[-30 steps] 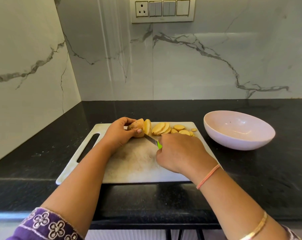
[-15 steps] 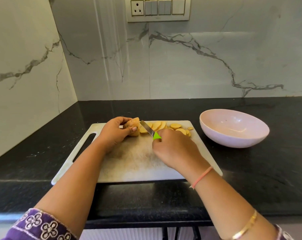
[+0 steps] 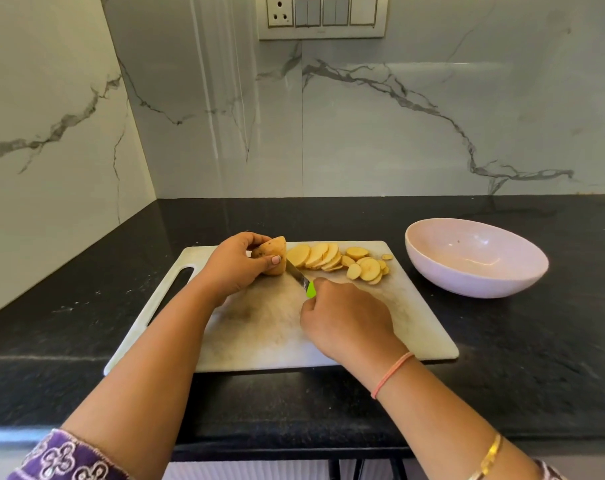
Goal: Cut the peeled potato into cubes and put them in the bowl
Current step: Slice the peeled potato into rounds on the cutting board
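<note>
Resting at the far edge of the cutting board, the potato stub sat clamped in the grip of the left hand, one more round having joined the fanned slices beside it. The knife — lifted half a second earlier — was down against the cut face again, the right hand curled round its green handle. Rounds only, no cubes yet — the bowl on the counter held none.
</note>
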